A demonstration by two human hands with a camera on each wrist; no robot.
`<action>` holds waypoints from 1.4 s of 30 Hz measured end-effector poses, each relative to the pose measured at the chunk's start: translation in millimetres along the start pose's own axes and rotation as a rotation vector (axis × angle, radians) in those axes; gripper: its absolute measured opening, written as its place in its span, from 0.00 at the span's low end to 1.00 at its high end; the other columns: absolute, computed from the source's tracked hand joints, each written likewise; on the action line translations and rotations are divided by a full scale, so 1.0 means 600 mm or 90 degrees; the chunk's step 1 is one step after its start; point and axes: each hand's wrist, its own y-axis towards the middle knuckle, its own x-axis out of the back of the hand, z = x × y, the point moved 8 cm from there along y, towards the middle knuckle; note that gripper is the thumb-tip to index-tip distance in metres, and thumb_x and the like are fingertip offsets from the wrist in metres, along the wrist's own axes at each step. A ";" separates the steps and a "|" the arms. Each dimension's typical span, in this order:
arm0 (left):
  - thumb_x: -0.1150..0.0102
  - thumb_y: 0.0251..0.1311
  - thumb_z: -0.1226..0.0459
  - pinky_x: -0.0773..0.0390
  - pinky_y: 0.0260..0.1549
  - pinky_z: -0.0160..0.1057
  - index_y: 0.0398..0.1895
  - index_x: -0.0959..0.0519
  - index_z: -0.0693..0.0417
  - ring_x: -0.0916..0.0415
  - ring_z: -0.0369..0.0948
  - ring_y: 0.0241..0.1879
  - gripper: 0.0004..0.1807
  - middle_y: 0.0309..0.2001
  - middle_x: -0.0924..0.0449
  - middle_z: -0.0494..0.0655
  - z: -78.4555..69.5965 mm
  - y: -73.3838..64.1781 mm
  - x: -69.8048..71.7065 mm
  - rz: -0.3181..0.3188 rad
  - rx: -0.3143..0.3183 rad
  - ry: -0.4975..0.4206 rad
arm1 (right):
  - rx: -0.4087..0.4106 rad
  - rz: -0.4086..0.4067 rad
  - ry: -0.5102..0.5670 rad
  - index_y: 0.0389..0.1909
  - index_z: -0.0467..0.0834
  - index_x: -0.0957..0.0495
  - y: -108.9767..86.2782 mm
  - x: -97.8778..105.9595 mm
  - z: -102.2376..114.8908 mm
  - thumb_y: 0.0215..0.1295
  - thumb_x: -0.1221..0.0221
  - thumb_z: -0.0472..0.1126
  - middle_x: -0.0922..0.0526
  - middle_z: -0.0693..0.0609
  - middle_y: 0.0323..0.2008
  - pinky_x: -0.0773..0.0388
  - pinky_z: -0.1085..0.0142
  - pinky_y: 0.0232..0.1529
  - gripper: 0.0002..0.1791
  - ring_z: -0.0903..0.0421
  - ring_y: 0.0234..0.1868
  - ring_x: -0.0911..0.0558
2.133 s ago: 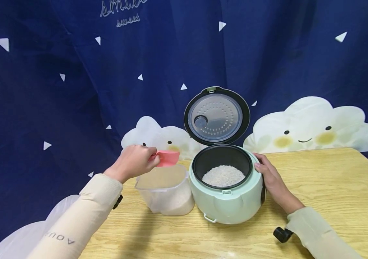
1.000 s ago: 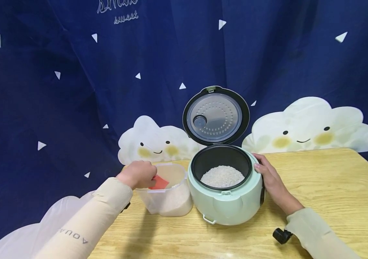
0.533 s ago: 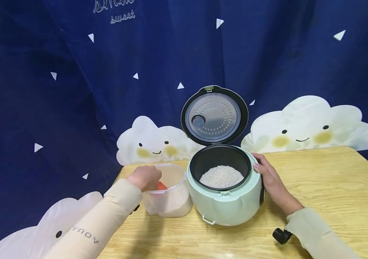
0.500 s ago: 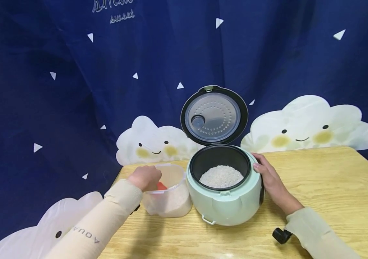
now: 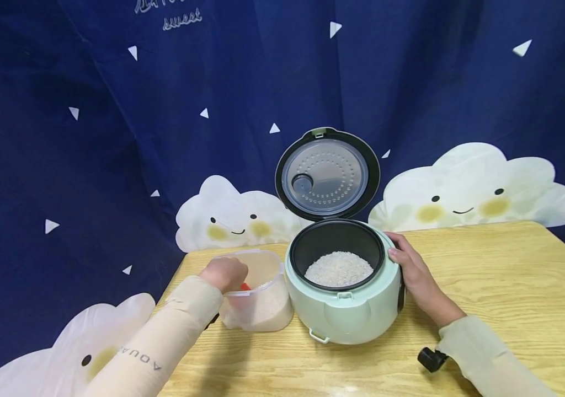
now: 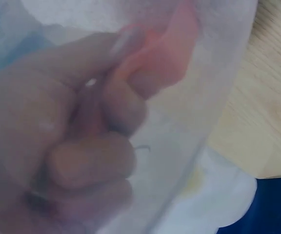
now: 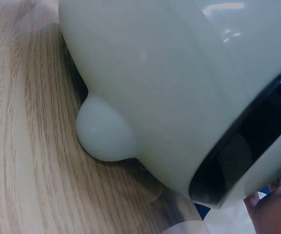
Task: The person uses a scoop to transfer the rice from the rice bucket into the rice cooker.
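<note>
My left hand reaches into a translucent plastic container that holds white rice. Its curled fingers and thumb pinch a pink-red scoop, seen through the cloudy container wall in the left wrist view. Only a bit of the scoop shows in the head view. Right beside the container stands a mint-green rice cooker, lid raised, with a mound of rice in its black inner pot. My right hand grips the cooker's right side, thumb on the upper edge.
Both vessels stand on a light wooden table. Behind it hangs a dark blue curtain printed with white clouds and triangles. A small white foot or knob sticks out low on the cooker in the right wrist view.
The left hand has come down from above the container with the scoop and gone into it, the scoop sinking mostly out of sight. The right hand keeps its place on the cooker.
</note>
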 end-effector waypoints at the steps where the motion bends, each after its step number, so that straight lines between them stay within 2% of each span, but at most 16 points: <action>1: 0.34 0.60 0.64 0.22 0.32 0.48 0.16 0.27 0.49 0.29 0.45 0.26 0.16 0.23 0.24 0.47 0.002 0.001 -0.003 0.002 -0.005 -0.002 | 0.002 0.000 0.000 0.72 0.38 0.35 0.000 -0.001 0.001 0.80 0.59 0.44 0.27 0.75 0.60 0.41 0.87 0.62 0.26 0.78 0.63 0.31; 4: 0.31 0.59 0.61 0.25 0.31 0.44 0.18 0.26 0.48 0.30 0.43 0.25 0.16 0.22 0.25 0.44 0.006 0.006 -0.011 0.003 -0.017 -0.009 | 0.001 -0.001 -0.002 0.72 0.38 0.35 0.000 -0.001 0.001 0.80 0.59 0.44 0.27 0.75 0.60 0.41 0.87 0.62 0.26 0.78 0.63 0.31; 10: 0.32 0.59 0.66 0.31 0.30 0.42 0.17 0.26 0.49 0.34 0.42 0.24 0.15 0.21 0.28 0.43 0.009 0.015 -0.016 -0.007 -0.017 -0.009 | -0.009 -0.003 -0.004 0.72 0.38 0.35 0.001 -0.001 0.001 0.80 0.59 0.45 0.28 0.76 0.60 0.41 0.87 0.62 0.26 0.78 0.63 0.32; 19: 0.30 0.58 0.62 0.27 0.30 0.44 0.17 0.26 0.48 0.32 0.42 0.24 0.16 0.21 0.27 0.42 0.005 0.017 -0.016 -0.018 0.003 0.011 | -0.007 -0.004 -0.010 0.72 0.38 0.36 0.001 0.001 -0.002 0.80 0.59 0.46 0.28 0.76 0.59 0.41 0.88 0.62 0.27 0.78 0.63 0.32; 27: 0.32 0.58 0.64 0.28 0.30 0.43 0.17 0.26 0.49 0.32 0.43 0.24 0.15 0.22 0.26 0.43 0.005 0.015 -0.014 -0.017 0.014 0.018 | -0.006 -0.009 -0.008 0.72 0.38 0.35 0.001 0.001 -0.002 0.80 0.59 0.46 0.27 0.77 0.59 0.41 0.87 0.61 0.27 0.78 0.63 0.32; 36: 0.33 0.59 0.65 0.29 0.29 0.43 0.15 0.28 0.48 0.33 0.42 0.24 0.17 0.21 0.28 0.43 0.006 0.020 -0.016 -0.019 0.013 0.031 | -0.007 -0.004 -0.002 0.72 0.38 0.36 0.001 0.000 -0.002 0.80 0.60 0.46 0.28 0.76 0.60 0.41 0.87 0.61 0.27 0.78 0.63 0.32; 42: 0.33 0.60 0.63 0.26 0.31 0.45 0.16 0.27 0.48 0.32 0.43 0.24 0.17 0.21 0.27 0.43 0.007 0.021 -0.018 -0.016 0.019 0.034 | -0.006 -0.002 -0.004 0.73 0.37 0.36 0.001 -0.001 -0.001 0.80 0.60 0.46 0.28 0.76 0.60 0.41 0.87 0.61 0.27 0.78 0.63 0.32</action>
